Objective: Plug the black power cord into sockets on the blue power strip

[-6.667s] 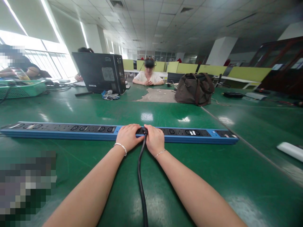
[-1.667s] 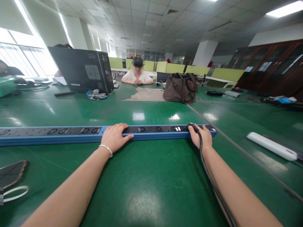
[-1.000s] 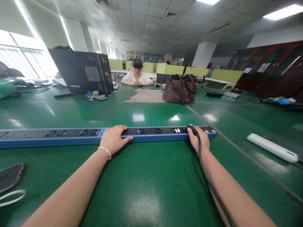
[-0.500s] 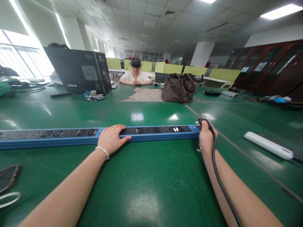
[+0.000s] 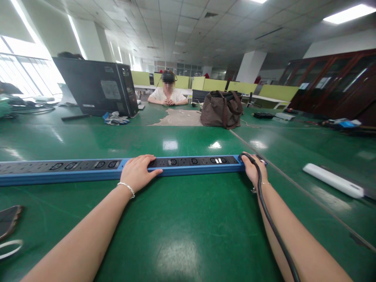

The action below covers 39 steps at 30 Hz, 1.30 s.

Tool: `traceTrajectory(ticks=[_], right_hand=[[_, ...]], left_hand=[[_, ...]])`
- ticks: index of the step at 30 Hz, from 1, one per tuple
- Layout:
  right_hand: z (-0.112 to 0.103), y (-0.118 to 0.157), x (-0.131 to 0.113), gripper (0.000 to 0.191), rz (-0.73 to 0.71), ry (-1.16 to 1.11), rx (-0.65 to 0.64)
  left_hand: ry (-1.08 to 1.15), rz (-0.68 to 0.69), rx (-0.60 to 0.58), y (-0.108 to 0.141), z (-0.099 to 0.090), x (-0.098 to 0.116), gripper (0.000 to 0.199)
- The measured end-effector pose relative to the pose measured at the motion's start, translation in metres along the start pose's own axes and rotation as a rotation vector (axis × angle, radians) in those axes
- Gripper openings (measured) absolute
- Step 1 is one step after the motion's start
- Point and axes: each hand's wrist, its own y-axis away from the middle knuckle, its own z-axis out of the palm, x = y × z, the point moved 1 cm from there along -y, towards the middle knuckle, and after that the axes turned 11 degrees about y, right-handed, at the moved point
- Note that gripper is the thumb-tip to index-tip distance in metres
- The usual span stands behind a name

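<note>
A long blue power strip (image 5: 202,169) with a black face of several sockets lies across the green table from the left edge to right of centre. My left hand (image 5: 136,172) grips it near its middle, fingers over the top and thumb along the front side. At the strip's right end, my right hand (image 5: 256,170) is closed around a black power plug (image 5: 245,156). The plug's prongs are hidden, so I cannot tell whether they sit in a socket. From the plug, a thick black cable (image 5: 268,219) runs down over my right forearm.
A black computer case (image 5: 100,86) stands at the back left beside grey-blue gloves (image 5: 115,118). A brown bag (image 5: 219,109) rests at the back. Across the table sits a person (image 5: 168,96). A white bar-shaped object (image 5: 333,180) lies right; a phone (image 5: 9,221) lies left.
My right hand has brought the plug slightly left and down onto the strip's right end; its prongs, visible before, are now hidden. My left hand has stayed on the strip.
</note>
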Motion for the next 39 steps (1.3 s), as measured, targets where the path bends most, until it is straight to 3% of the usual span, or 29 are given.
traceTrajectory(ticks=[10, 20, 39], right_hand=[[-0.005, 0.014, -0.012, 0.041, 0.118, 0.125, -0.051], [-0.015, 0.007, -0.014, 0.040, 0.111, 0.180, -0.200], [-0.010, 0.019, -0.020, 0.041, 0.173, 0.132, -0.067]], left_hand=[[-0.007, 0.001, 0.006, 0.000, 0.000, -0.001, 0.055], [0.004, 0.007, 0.012, 0.000, 0.001, -0.001, 0.055], [0.009, -0.011, -0.001, 0.000, -0.001, 0.001, 0.056]])
